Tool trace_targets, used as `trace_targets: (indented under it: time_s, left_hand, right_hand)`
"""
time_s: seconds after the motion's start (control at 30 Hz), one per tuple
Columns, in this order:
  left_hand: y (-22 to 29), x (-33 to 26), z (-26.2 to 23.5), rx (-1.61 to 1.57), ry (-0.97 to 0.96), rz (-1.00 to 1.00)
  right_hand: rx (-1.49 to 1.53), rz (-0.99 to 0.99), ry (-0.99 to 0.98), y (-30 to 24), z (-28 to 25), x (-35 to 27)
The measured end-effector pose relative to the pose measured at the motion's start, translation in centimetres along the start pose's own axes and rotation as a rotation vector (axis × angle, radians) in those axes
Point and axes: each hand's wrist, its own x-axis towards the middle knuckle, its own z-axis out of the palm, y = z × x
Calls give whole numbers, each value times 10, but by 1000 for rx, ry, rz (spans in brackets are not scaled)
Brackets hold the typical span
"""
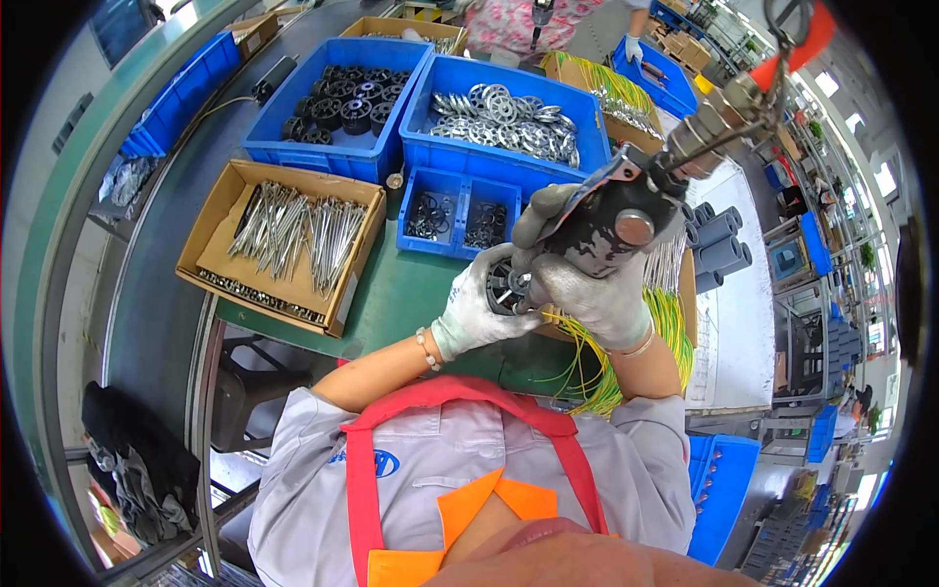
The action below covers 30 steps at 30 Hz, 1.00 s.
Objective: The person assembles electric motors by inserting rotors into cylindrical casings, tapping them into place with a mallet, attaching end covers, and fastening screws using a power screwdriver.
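Left hand holds black part; right hand, tool (scuffed).

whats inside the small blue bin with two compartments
Both halves of the bin hold small black parts, some ring-shaped; anything under the top ones is covered.

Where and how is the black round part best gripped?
Probably by the black round part's rim, from the left, as the left hand does: its rounded edge suits a cupped hold, while the right hand and black tool crowd its right side.
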Motion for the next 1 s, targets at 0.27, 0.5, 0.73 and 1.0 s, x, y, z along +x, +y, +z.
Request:
trace_targets:
  time_s: [0.27, 0.5, 0.73, 1.0]
  left_hand:
    - [-29, -6, 5, 203, 20, 148]
    - [0, 1, 11, 40, 30, 74]
    - [-12, 82, -5, -270, -99, -268]
    - [-54, 111, -6, -214, -42, -337]
  right_hand:
    - [270, 58, -183, 11, -19, 12]
    - [-57, -140, 86, -17, -38, 28]
    - [-716, -781, 339, 32, -67, -2]
    - [-599, 237, 260, 212, -68, -61]
